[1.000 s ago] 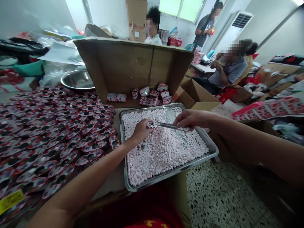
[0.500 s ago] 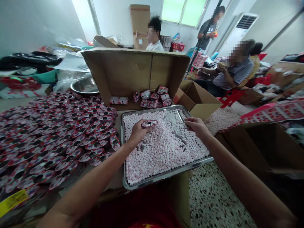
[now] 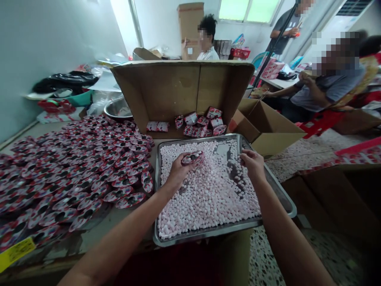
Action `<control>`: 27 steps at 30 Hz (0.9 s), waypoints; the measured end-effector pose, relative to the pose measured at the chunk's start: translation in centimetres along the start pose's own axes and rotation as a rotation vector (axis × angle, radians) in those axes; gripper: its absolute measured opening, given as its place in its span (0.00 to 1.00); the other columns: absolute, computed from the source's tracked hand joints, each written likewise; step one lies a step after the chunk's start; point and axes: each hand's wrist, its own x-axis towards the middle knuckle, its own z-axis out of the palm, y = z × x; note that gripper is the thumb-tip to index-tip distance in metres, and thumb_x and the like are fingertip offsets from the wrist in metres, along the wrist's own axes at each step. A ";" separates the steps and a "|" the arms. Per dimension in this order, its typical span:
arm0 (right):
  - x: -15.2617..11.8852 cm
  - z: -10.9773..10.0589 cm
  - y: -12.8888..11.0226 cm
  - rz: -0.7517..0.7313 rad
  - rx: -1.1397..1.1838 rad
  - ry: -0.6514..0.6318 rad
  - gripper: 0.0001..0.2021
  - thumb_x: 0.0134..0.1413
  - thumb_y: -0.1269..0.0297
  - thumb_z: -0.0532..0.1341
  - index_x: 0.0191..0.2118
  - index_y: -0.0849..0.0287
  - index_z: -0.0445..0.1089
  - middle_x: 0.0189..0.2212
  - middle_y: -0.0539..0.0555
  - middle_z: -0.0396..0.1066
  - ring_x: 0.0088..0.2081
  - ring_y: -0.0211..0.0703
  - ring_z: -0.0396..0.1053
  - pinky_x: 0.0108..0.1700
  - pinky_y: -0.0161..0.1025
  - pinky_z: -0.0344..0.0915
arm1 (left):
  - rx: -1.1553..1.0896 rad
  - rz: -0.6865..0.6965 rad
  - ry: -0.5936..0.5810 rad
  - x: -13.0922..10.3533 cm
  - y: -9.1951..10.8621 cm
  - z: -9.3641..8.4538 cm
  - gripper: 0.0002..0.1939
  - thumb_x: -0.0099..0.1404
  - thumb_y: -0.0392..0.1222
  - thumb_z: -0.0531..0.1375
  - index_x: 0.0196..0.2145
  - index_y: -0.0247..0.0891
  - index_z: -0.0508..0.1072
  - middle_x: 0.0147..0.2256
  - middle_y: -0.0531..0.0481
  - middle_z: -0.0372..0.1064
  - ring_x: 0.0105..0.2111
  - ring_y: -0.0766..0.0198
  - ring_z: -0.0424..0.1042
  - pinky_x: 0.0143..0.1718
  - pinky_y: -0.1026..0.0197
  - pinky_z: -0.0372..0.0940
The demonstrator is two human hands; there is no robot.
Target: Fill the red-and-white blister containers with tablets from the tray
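Note:
My left hand (image 3: 179, 167) is closed around a small printed oval carton (image 3: 193, 158), held above the tray with its open top up. A few white pieces show in its opening. The steel tray (image 3: 208, 235) is covered with small pale pink and white candies (image 3: 205, 198), heaped near the middle. At the tray's right side, my right hand (image 3: 252, 162) pinches a thin, flat strip (image 3: 239, 144), which looks like metal or clear plastic. Beside it the candies are sparse and bare tray shows. My right fingertips partly cover the strip's near end.
Many similar open cartons (image 3: 71, 171) stand packed on the table to the left. Behind the tray, a cardboard box on its side (image 3: 169, 85) holds several cartons (image 3: 195, 130). An open box (image 3: 274, 131) stands right of it. Other people sit and stand farther back.
The view has shifted. My right hand and the strip have moved right along the tray, and the candies there lie differently. The left-hand carton has tilted, showing more of its dark opening.

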 end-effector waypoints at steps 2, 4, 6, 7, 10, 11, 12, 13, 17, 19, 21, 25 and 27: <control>-0.1 0.2 -0.4 0.052 0.026 -0.022 0.19 0.33 0.61 0.67 0.36 0.62 0.71 0.19 0.45 0.65 0.18 0.32 0.60 0.20 0.30 0.60 | 0.013 -0.006 0.001 0.1 0.1 0.0 0.27 0.49 0.34 0.70 0.48 0.36 0.73 0.45 0.46 0.77 0.44 0.60 0.76 0.50 0.58 0.69; -0.2 0.6 -0.7 0.087 0.048 -0.060 0.19 0.31 0.61 0.67 0.35 0.62 0.71 0.19 0.44 0.65 0.18 0.31 0.59 0.20 0.30 0.59 | 0.023 -0.019 -0.006 0.1 0.1 0.1 0.27 0.49 0.35 0.70 0.48 0.36 0.73 0.44 0.46 0.77 0.43 0.59 0.76 0.49 0.58 0.70; -0.1 0.8 -0.5 0.104 0.071 -0.074 0.19 0.30 0.61 0.67 0.35 0.62 0.72 0.19 0.44 0.66 0.17 0.30 0.59 0.19 0.30 0.59 | -0.009 -0.005 0.018 0.1 -0.1 0.6 0.27 0.49 0.35 0.70 0.48 0.36 0.73 0.44 0.47 0.77 0.43 0.59 0.76 0.50 0.58 0.69; 0.0 0.8 -0.4 0.111 0.087 -0.069 0.19 0.29 0.62 0.67 0.35 0.62 0.72 0.19 0.44 0.66 0.17 0.30 0.59 0.19 0.29 0.59 | -0.039 0.004 0.032 0.2 -0.3 0.9 0.27 0.49 0.35 0.70 0.48 0.36 0.73 0.44 0.47 0.77 0.43 0.60 0.76 0.50 0.58 0.69; 0.4 0.3 0.3 0.123 0.143 -0.041 0.20 0.27 0.62 0.68 0.34 0.62 0.72 0.17 0.44 0.66 0.16 0.30 0.59 0.17 0.29 0.57 | -0.139 0.001 0.018 0.4 -0.7 2.1 0.28 0.47 0.36 0.71 0.47 0.35 0.73 0.44 0.45 0.77 0.43 0.59 0.75 0.50 0.57 0.68; 0.6 0.1 0.4 0.125 0.158 -0.037 0.20 0.27 0.62 0.68 0.34 0.63 0.72 0.16 0.44 0.66 0.15 0.30 0.58 0.16 0.28 0.55 | -0.168 0.004 0.008 0.4 -0.8 2.4 0.29 0.46 0.37 0.72 0.48 0.36 0.73 0.44 0.45 0.76 0.43 0.59 0.75 0.50 0.57 0.68; 0.7 -0.1 0.5 0.126 0.169 -0.037 0.20 0.27 0.62 0.68 0.34 0.63 0.72 0.15 0.44 0.65 0.14 0.30 0.58 0.15 0.28 0.54 | -0.194 0.014 0.005 0.4 -0.9 2.6 0.30 0.46 0.38 0.72 0.48 0.36 0.72 0.44 0.46 0.76 0.43 0.60 0.75 0.51 0.56 0.67; 0.8 -0.2 0.6 0.126 0.176 -0.040 0.20 0.27 0.62 0.68 0.34 0.63 0.72 0.15 0.43 0.65 0.14 0.30 0.58 0.15 0.28 0.52 | -0.212 0.025 0.007 0.4 -0.9 2.7 0.30 0.46 0.38 0.72 0.48 0.37 0.72 0.44 0.47 0.76 0.43 0.60 0.75 0.51 0.56 0.66; 0.5 -0.2 0.1 0.151 0.164 -0.046 0.20 0.26 0.63 0.68 0.34 0.63 0.72 0.15 0.44 0.66 0.14 0.30 0.59 0.15 0.27 0.53 | -0.085 0.043 0.050 0.0 0.1 2.5 0.28 0.45 0.38 0.72 0.46 0.37 0.73 0.42 0.47 0.76 0.42 0.60 0.75 0.50 0.58 0.66; 0.1 0.0 -0.2 0.154 0.151 -0.061 0.19 0.27 0.63 0.68 0.33 0.63 0.73 0.15 0.44 0.65 0.14 0.31 0.59 0.15 0.28 0.54 | 0.118 0.071 0.068 -0.6 1.3 1.6 0.26 0.46 0.38 0.72 0.45 0.37 0.75 0.41 0.47 0.76 0.41 0.59 0.75 0.47 0.59 0.67; -0.1 0.1 -0.4 0.142 0.154 -0.075 0.19 0.27 0.63 0.67 0.33 0.63 0.72 0.15 0.44 0.65 0.14 0.30 0.59 0.16 0.28 0.54 | 0.356 0.139 0.058 -1.6 2.8 0.2 0.24 0.48 0.40 0.72 0.44 0.37 0.77 0.39 0.47 0.77 0.40 0.59 0.75 0.45 0.59 0.66; -0.2 0.2 -0.4 0.123 0.165 -0.107 0.18 0.27 0.64 0.68 0.32 0.63 0.73 0.16 0.44 0.66 0.15 0.29 0.59 0.16 0.28 0.55 | 0.545 0.163 0.055 -3.7 4.8 -2.7 0.22 0.49 0.42 0.72 0.43 0.38 0.78 0.38 0.48 0.77 0.38 0.59 0.74 0.44 0.60 0.66; -0.2 0.2 -0.2 0.127 0.152 -0.125 0.18 0.27 0.64 0.68 0.32 0.63 0.73 0.16 0.45 0.66 0.14 0.29 0.59 0.16 0.27 0.54 | 0.421 0.092 0.050 -4.5 4.8 -3.4 0.24 0.48 0.41 0.72 0.45 0.37 0.77 0.39 0.48 0.77 0.39 0.60 0.74 0.45 0.60 0.66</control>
